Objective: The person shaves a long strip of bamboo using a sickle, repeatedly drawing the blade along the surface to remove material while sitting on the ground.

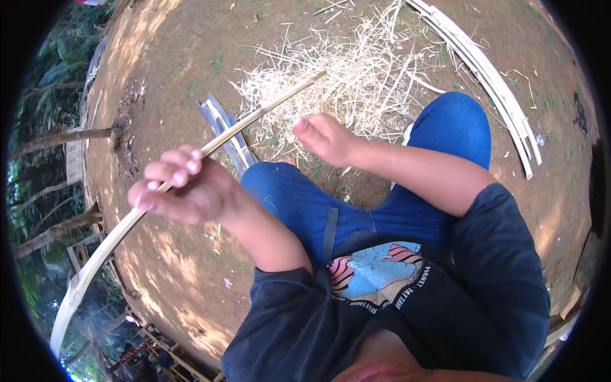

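My left hand (188, 186) is closed round a long, pale bamboo strip (254, 116), fingers over it and thumb along its near side. The strip runs slantwise from the lower left rim, where it looks wider and bends, up to a narrow tip over the shavings. To the right of the strip, apart from it, my right hand (326, 139) is raised in front of my knees with its fingers curled in. Whatever it may hold is hidden from this view. Behind both hands, a heap of thin curled shavings (375, 70) lies on the ground.
Several dark and pale flat strips (224, 130) lie beside my left knee. A bundle of long pale strips (487, 73) curves along the ground at the right. My bent legs in blue jeans (453, 127) frame the bare earth (172, 76). Wooden poles (60, 141) and plants stand at left.
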Demonstrator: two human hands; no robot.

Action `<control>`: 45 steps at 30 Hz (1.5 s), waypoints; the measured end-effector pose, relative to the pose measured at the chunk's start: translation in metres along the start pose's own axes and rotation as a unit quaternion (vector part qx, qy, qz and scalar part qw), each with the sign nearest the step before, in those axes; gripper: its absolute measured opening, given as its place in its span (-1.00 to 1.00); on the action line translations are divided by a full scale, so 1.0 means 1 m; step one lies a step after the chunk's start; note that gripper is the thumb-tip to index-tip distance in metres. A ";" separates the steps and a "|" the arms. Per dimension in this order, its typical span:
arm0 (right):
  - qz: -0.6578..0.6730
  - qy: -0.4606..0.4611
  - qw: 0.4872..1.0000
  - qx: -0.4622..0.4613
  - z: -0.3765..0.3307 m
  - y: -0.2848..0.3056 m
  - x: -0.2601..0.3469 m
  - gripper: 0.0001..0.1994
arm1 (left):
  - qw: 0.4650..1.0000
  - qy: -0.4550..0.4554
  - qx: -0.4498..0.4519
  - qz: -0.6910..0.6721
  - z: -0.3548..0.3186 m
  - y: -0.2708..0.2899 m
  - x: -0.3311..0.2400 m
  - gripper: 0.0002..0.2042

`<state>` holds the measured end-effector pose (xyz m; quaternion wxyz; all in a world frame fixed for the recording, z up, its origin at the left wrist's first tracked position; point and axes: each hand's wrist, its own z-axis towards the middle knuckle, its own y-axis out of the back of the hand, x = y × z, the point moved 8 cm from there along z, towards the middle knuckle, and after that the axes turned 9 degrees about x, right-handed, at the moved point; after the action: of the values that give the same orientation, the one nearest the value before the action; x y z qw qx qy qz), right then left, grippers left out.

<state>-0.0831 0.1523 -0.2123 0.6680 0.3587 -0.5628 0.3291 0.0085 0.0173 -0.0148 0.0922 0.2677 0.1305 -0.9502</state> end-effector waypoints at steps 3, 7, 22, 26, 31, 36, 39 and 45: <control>-0.023 -0.134 0.990 -0.035 0.006 0.030 -0.058 -0.18 | 0.997 -0.025 0.049 -0.047 0.022 0.005 -0.024 -0.72; 0.039 -0.087 0.995 -0.002 0.011 0.012 -0.033 -0.18 | 0.998 -0.033 0.058 -0.021 0.022 0.008 -0.026 -0.70; 0.062 -0.101 0.993 0.020 0.016 0.005 -0.043 -0.19 | 0.996 -0.049 0.070 0.015 0.033 0.012 -0.034 -0.66; -0.010 -0.053 0.996 0.070 0.019 -0.009 -0.016 -0.17 | 0.992 -0.079 0.017 0.097 0.033 0.024 -0.040 -0.66; 0.052 0.118 0.989 0.076 -0.001 -0.028 0.079 -0.16 | 0.989 -0.091 -0.066 0.092 0.029 0.023 -0.037 -0.70; -0.012 0.060 0.997 0.043 0.010 -0.012 0.014 -0.14 | 0.992 -0.095 -0.070 0.043 0.047 0.010 -0.068 -0.68; -0.039 -0.079 0.996 0.012 0.013 0.017 -0.048 -0.14 | 0.993 -0.084 -0.082 0.033 0.057 0.004 -0.076 -0.64; 0.005 -0.058 0.998 0.021 0.011 -0.002 -0.003 -0.19 | 0.991 -0.107 -0.069 0.031 0.056 0.014 -0.078 -0.65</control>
<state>-0.0878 0.1416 -0.2143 0.6253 0.3878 -0.5953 0.3229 0.0499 -0.0043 0.0696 0.1530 0.1615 0.1767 -0.9588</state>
